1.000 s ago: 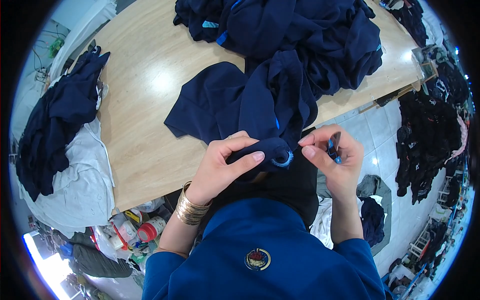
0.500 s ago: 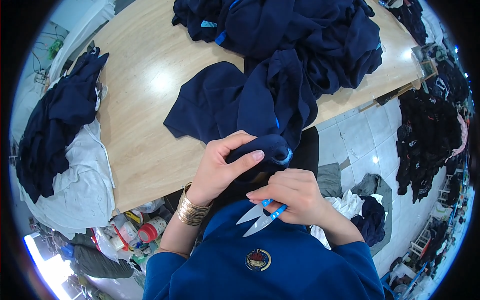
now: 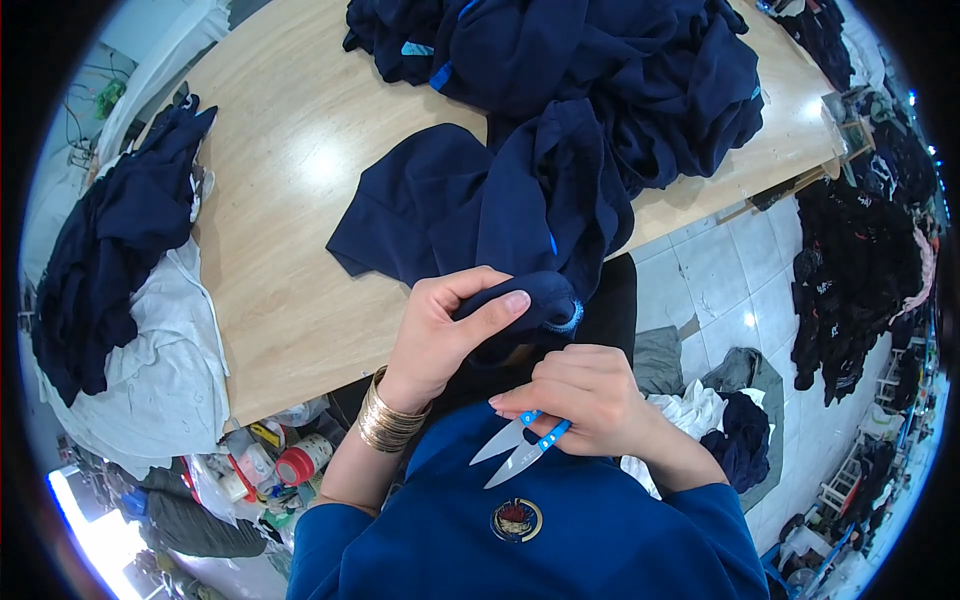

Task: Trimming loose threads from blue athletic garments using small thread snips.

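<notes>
My left hand (image 3: 450, 325) is closed on a folded edge of a navy garment (image 3: 420, 215), thumb on top. A light blue stitched edge (image 3: 566, 316) shows at the end of that fold. The rest of the garment spreads over the near edge of the table. Just below and to the right, my right hand (image 3: 590, 400) is closed round a pair of thread snips (image 3: 520, 457) with blue handles. Their two blades stick out toward my body, slightly apart and clear of the cloth. How the right fingers meet the garment is hidden.
More navy garments (image 3: 600, 70) are heaped at the far side of the wooden table (image 3: 280, 240). Navy and white cloth (image 3: 130, 250) hangs over its left end. Dark clothes (image 3: 855, 285) lie on the tiled floor at right. A red-lidded jar (image 3: 300, 463) sits below the table's near edge.
My right hand and the snips have shifted very slightly downward, toward my body. The left hand keeps its hold on the garment almost in the same place.
</notes>
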Demonstrator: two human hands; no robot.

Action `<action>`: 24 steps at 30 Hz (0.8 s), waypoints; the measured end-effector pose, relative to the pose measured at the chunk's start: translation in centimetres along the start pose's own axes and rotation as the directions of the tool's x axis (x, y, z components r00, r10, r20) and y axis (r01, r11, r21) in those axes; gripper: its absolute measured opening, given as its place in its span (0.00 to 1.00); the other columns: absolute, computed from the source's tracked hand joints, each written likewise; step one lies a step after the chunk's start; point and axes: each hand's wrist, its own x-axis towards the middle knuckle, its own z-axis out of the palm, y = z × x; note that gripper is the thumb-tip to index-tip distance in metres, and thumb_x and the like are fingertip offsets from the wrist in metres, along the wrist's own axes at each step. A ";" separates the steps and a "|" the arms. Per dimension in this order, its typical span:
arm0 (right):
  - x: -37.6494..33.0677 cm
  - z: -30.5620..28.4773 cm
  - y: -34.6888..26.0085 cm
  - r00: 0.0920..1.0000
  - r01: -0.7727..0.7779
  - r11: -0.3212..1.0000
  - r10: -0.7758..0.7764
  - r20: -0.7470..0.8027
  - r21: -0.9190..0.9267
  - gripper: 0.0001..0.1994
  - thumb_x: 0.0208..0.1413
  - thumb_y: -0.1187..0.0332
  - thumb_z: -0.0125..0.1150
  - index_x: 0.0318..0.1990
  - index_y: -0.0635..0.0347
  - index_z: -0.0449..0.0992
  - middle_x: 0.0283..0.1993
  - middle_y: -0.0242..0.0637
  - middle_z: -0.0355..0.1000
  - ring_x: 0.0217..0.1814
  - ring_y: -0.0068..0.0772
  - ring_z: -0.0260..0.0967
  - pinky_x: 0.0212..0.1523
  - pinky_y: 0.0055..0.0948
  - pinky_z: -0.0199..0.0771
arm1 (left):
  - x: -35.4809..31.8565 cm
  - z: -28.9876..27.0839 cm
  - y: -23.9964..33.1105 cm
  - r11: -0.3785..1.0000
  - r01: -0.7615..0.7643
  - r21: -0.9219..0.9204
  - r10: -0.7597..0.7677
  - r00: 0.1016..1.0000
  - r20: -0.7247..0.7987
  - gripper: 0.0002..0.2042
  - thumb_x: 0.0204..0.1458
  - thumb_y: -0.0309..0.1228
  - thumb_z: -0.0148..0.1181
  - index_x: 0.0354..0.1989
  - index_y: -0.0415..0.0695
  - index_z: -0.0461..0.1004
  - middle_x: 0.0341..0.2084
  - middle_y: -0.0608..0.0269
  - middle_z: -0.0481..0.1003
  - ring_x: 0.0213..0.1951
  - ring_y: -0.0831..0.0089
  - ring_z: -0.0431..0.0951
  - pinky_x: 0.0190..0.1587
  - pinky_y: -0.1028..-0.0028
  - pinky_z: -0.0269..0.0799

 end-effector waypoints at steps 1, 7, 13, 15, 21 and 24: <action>0.0 0.0 0.0 1.000 0.000 1.000 0.000 0.000 0.000 0.12 0.34 0.76 0.62 0.32 0.56 0.75 0.24 0.31 0.69 0.24 0.28 0.68 0.25 0.23 0.68 | 0.0 0.1 0.0 1.000 0.000 -0.013 0.000 1.000 -0.008 0.08 0.48 0.30 0.60 0.32 0.39 0.76 0.25 0.69 0.75 0.29 0.85 0.70 0.33 0.84 0.65; -0.1 0.1 0.0 1.000 0.010 1.000 -0.010 -0.001 0.008 0.12 0.34 0.76 0.61 0.32 0.57 0.74 0.24 0.31 0.68 0.24 0.27 0.68 0.25 0.23 0.68 | 0.0 0.1 0.1 1.000 0.008 -0.026 -0.009 0.999 -0.031 0.08 0.48 0.31 0.61 0.32 0.39 0.77 0.26 0.69 0.75 0.29 0.86 0.70 0.34 0.85 0.65; -0.2 0.1 0.0 0.999 0.035 0.999 -0.036 0.018 0.018 0.12 0.34 0.74 0.62 0.32 0.56 0.74 0.23 0.30 0.68 0.23 0.26 0.67 0.25 0.23 0.67 | 0.1 0.1 0.0 1.000 0.013 -0.028 -0.014 0.999 -0.032 0.08 0.48 0.31 0.61 0.33 0.39 0.77 0.26 0.69 0.76 0.29 0.86 0.70 0.34 0.85 0.65; -0.2 0.3 0.1 0.997 0.073 0.997 -0.073 -0.011 0.032 0.11 0.37 0.70 0.63 0.33 0.56 0.78 0.20 0.31 0.66 0.20 0.27 0.65 0.20 0.21 0.61 | 0.1 0.1 0.0 0.999 0.011 -0.033 -0.012 1.000 -0.028 0.08 0.48 0.31 0.61 0.33 0.39 0.77 0.26 0.69 0.76 0.29 0.86 0.70 0.34 0.85 0.65; -0.3 0.6 -0.1 0.995 0.101 0.992 -0.100 -0.012 0.070 0.09 0.42 0.66 0.63 0.32 0.57 0.78 0.19 0.31 0.66 0.20 0.26 0.65 0.19 0.21 0.60 | 0.0 0.2 0.0 0.999 0.017 -0.046 -0.019 0.999 -0.039 0.08 0.48 0.31 0.61 0.32 0.39 0.77 0.25 0.69 0.76 0.28 0.86 0.70 0.33 0.85 0.65; -0.1 0.5 -0.4 0.997 0.078 0.985 -0.080 0.002 0.153 0.08 0.42 0.67 0.63 0.32 0.57 0.78 0.19 0.31 0.66 0.19 0.26 0.65 0.19 0.21 0.60 | 0.1 0.0 -0.1 1.000 -0.003 0.004 0.004 1.000 -0.022 0.10 0.48 0.31 0.60 0.36 0.40 0.76 0.29 0.67 0.76 0.30 0.84 0.72 0.36 0.84 0.67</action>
